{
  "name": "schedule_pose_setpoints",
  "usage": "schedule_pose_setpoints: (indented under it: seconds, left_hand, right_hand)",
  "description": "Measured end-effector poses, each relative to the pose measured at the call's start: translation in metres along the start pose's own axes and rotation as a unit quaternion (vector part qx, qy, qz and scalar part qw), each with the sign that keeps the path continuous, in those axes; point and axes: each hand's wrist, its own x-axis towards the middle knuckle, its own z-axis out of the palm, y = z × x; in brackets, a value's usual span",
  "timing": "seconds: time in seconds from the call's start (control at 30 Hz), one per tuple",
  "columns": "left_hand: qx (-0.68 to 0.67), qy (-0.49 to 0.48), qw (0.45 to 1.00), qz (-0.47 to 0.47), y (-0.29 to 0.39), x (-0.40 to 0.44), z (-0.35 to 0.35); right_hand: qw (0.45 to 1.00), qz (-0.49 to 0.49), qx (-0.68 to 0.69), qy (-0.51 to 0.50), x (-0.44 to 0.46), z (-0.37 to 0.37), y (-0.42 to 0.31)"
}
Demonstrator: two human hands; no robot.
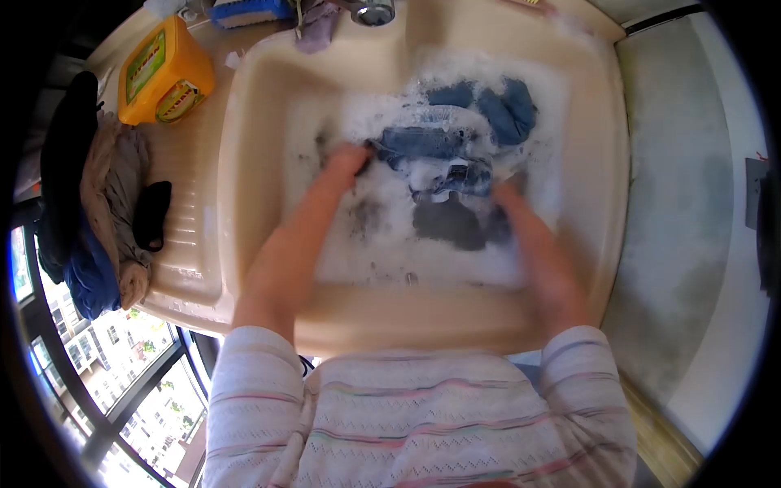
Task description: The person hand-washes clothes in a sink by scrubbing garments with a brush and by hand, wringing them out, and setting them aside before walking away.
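Blue denim cloth (pixel 423 142) lies in foamy water in a beige sink (pixel 390 313), with more of it bunched toward the upper right. At the denim's left end is my left hand (pixel 351 160), closed on its dark edge. My right hand (pixel 508 189) is at the lower right end of the denim, partly blurred and sunk in suds, so its fingers are hidden. Dark water shows through the foam between my forearms.
A yellow bottle (pixel 167 73) stands on the ribbed drainboard (pixel 191 236) at the left, above a pile of clothes (pixel 106 203) and a black cloth (pixel 152 215). A faucet (pixel 374 11), a blue brush (pixel 248 11) and a mauve rag (pixel 317 26) are at the top.
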Motion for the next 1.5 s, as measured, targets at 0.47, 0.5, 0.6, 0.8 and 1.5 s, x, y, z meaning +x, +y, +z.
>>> schedule_pose_setpoints:
  seconds: [0.47,0.5,0.6,0.8,1.5]
  left_hand:
    - [0.364,-0.101,0.916,0.137,0.028,-0.088,0.04]
    - [0.338,-0.096,0.925,0.143,0.026,-0.084,0.034]
    - [0.194,-0.067,0.952,0.227,0.017,-0.072,0.01]
    - [0.01,-0.193,0.951,0.243,0.024,-0.072,-0.041]
    - [-0.496,-0.249,0.828,0.084,0.038,-0.116,-0.073]
  right_hand:
    - [0.966,-0.146,0.211,0.038,-0.042,-0.124,-0.154]
    - [0.96,-0.089,0.263,-0.022,-0.048,-0.137,-0.15]
    - [0.929,-0.002,0.368,-0.022,-0.067,-0.159,-0.122]
    - [0.899,0.007,0.436,-0.045,-0.088,-0.202,-0.129]
    - [0.931,-0.294,0.213,0.021,-0.088,-0.206,-0.19]
